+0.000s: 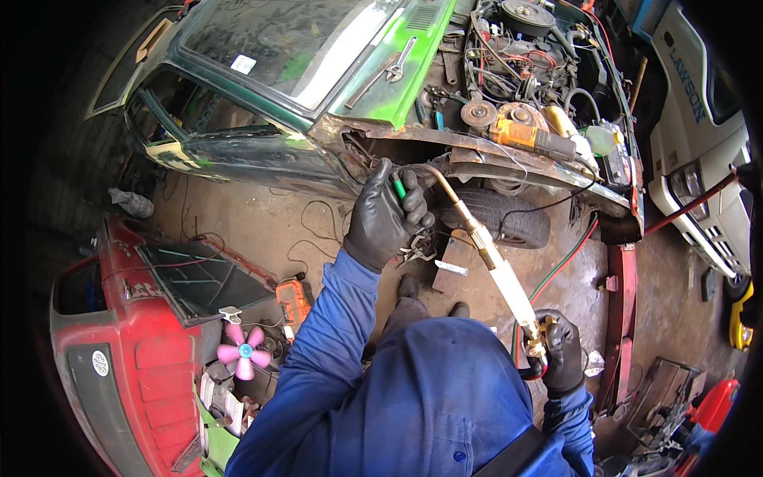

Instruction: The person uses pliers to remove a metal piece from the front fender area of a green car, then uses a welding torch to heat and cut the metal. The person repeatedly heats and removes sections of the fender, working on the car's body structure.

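My left hand (380, 221), in a black glove, is closed around a small green object (399, 186) that looks like a lighter, mostly hidden by the fingers. Right by those fingers is the bent copper tip (443, 184) of a gas torch (509, 285) with a brass neck and a pale handle. No flame shows at the tip. My right hand (563, 354), also gloved, grips the valve end of the torch beside its brass knobs (536, 347). Beyond the tip lies the rusty, cut-open fender edge (389, 149) of a green car (318, 119).
An orange angle grinder (528, 138) rests on the engine bay edge. Wrenches (401, 60) lie on the green panel. A tyre (513, 219) sits under the fender. Red and green hoses (566, 258) trail rightward past a red post (621, 318). A red vehicle part (151, 350) stands left, near a pink fan (244, 351).
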Available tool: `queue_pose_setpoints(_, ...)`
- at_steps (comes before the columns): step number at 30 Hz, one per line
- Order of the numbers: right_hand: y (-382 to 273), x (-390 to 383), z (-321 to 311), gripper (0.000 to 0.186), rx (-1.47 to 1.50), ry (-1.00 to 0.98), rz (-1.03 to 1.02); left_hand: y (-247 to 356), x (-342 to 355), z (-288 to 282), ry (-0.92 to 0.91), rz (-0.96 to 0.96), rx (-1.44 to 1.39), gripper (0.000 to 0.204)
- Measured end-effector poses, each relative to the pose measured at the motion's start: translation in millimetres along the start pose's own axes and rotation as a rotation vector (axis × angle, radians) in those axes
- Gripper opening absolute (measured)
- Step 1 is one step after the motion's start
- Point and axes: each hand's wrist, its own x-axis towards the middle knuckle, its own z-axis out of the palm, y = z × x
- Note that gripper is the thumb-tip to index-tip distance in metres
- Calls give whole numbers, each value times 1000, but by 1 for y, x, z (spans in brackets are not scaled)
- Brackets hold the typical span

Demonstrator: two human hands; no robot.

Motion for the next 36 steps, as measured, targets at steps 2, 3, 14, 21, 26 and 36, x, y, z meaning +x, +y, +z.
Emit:
queue_pose_setpoints(2,1,0,0,73,-36,13,-36,1,-2,-3,23,-32,-15,42)
queue_pose_setpoints(3,2,0,1,74,-56,13,-57,0,-3,-4,32,-47,-21,41)
queue_pose_setpoints(14,6,-3,0,68,-21,-27,77,-93,-81,-5,153,-306,500,38)
queue_pose_setpoints(21,31,-3,-2,66,-8,-48,212,-116,-115,9,-7,-299,951,30)
queue_pose_setpoints(26,32,-3,13,70,-49,0,236,-104,-120,35,-293,-136,1290,47)
queue_pose_setpoints(36,11,-2,71,72,-33,53,160,-107,-110,25,-516,362,1531,50)
